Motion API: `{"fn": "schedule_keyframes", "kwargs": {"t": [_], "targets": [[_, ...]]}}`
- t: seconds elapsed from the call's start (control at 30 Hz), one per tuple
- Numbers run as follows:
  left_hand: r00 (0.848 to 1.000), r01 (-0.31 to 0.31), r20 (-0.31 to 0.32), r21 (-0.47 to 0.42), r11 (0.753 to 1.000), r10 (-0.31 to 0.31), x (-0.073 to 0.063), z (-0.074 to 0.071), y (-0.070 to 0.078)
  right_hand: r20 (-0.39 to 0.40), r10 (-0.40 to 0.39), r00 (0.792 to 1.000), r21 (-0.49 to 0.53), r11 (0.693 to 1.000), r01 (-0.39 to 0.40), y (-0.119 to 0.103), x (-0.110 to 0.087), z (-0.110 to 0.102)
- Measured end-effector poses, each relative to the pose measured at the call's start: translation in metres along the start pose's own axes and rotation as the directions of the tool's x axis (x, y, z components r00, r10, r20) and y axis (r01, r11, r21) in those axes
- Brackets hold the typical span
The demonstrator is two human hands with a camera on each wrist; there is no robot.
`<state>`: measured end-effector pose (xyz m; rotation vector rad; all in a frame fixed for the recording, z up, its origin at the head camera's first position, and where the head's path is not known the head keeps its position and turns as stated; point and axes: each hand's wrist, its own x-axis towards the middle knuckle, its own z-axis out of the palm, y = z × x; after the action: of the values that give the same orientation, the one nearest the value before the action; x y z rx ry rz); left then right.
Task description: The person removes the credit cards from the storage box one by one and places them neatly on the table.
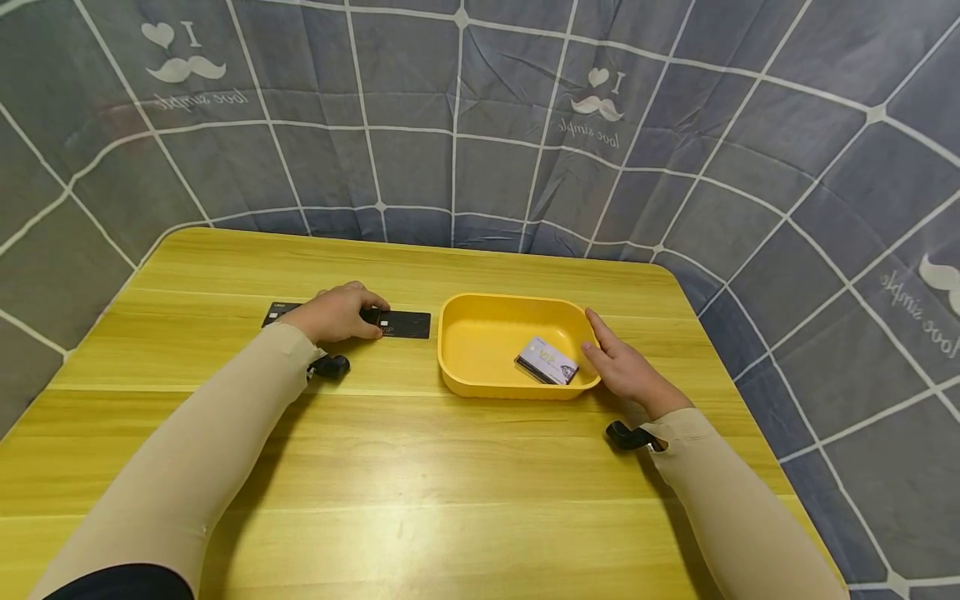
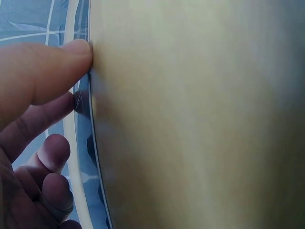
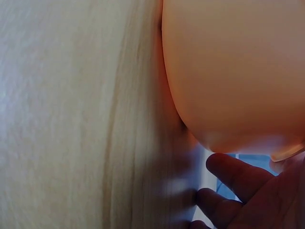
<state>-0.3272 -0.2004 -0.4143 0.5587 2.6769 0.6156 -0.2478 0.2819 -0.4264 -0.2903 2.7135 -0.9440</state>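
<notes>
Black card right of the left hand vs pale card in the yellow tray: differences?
Colour: black card is dark; pale card is whitish.
Place: black card lies on the table; pale card is inside the tray.
Pose: black card runs roughly parallel to the tray's long sides; pale card lies slanted to them.
Shared: both read "VIP".

Centre: tray plain yellow; pale card, yellow lettering; left of centre: black cards; table: yellow wood grain; top: curtain grey-blue, white grid
</notes>
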Motion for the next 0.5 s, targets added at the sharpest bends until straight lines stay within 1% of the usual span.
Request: {"fn": "schedule_keyframes", "kwargs": {"t": [0.27,0.5], "targets": [[1.000,0.016,-0.021,-0.005,1.000,-0.016,0.005,0.002,0.000,0.000,-0.013,1.000,0.005,1.000,0.013,0.005,0.006,-0.002],[0.999,0.017,-0.035,0.001,1.000,-0.017,0.009,0.004,-0.001,0.002,-0.019,1.000,-0.007,1.000,0.019,0.011,0.011,-0.004]]}}
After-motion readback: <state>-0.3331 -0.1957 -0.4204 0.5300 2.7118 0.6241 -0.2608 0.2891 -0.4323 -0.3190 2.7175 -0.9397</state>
